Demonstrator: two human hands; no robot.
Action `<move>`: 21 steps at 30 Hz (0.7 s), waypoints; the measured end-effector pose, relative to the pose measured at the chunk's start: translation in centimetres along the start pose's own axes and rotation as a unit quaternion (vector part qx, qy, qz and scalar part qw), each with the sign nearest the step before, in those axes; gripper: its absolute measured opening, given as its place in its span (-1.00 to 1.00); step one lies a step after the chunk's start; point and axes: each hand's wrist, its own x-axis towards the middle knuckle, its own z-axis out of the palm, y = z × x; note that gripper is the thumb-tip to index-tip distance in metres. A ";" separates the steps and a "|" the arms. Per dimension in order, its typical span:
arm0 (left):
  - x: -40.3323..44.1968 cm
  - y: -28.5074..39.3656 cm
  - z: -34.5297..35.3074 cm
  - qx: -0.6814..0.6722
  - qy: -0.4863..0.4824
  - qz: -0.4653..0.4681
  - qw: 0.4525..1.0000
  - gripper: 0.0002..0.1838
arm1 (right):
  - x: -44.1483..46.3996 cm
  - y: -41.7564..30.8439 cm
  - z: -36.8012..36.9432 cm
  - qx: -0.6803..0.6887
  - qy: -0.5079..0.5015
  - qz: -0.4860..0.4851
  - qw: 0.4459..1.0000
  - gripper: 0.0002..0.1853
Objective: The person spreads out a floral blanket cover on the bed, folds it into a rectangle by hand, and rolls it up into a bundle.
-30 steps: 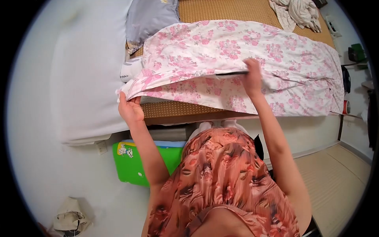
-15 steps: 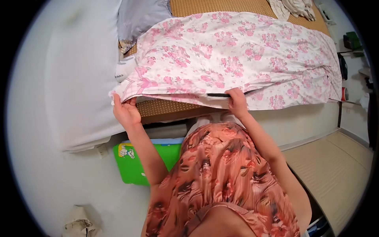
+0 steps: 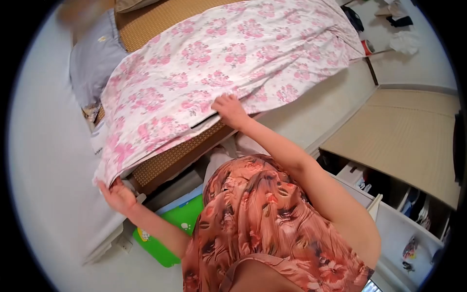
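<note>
A white bed cover with pink flowers lies spread over the bed, its near edge hanging over the side. My left hand is at the cover's near left corner, palm turned up, with the fingers closed on the cloth. Farther right, my right hand grips the near edge from above with curled fingers. Just left of that hand a narrow dark strip shows along the edge; whether it is a gap or an object I cannot tell.
Woven matting covers the bed. A grey pillow lies at the left end. Below the bed side is a green box-like item. Open drawers with clothes stand at the right, under a tan panel.
My view has turned, so the bed now slants and the drawers show at right. Both hands stay at the cover's near edge, left at the corner, right beside the dark strip.
</note>
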 end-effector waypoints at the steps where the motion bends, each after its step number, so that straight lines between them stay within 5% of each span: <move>1: -0.2 0.4 -0.9 -0.008 0.005 0.006 1.000 -0.56 | 0.4 -0.4 -2.3 0.010 0.044 0.013 0.999 -0.79; 2: -0.2 1.0 -1.7 -0.015 0.012 0.014 1.000 -0.56 | 0.2 -0.8 -3.8 0.022 0.089 0.024 0.996 -0.79; 6: 3.2 -1.3 -10.6 0.059 0.089 0.035 0.994 -0.58 | -3.3 -3.2 0.2 0.154 -0.030 -0.022 0.987 -0.81; 10: 9.8 -8.2 -23.0 0.108 0.224 -0.047 0.967 -0.64 | -4.4 -4.8 6.3 0.187 -0.302 -0.020 0.935 -0.79; 11: 9.3 -8.3 -22.3 0.230 0.267 -0.003 0.936 -0.68 | -4.7 -4.8 7.1 0.188 -0.390 -0.018 0.901 -0.76; 14: 8.6 -11.1 -19.4 0.496 0.338 0.144 0.786 -0.76 | -5.0 -5.7 5.0 0.168 -0.424 0.009 0.890 -0.74; 15: 7.2 -11.6 -16.7 0.537 0.241 0.084 0.804 -0.79 | -5.3 -5.0 3.6 0.176 -0.409 0.052 0.894 -0.75; 17: 3.5 -17.5 -11.0 0.452 0.094 0.120 0.879 -0.75 | -7.8 -1.0 3.0 0.185 -0.415 0.126 0.882 -0.75; 19: 2.2 -23.1 -7.3 0.402 -0.083 -0.060 0.910 -0.71 | -9.8 1.5 1.3 0.202 -0.354 0.205 0.890 -0.78; 21: -2.2 -27.7 -1.9 0.392 -0.160 -0.213 0.880 -0.74 | -13.2 5.7 -0.3 0.220 -0.302 0.256 0.892 -0.79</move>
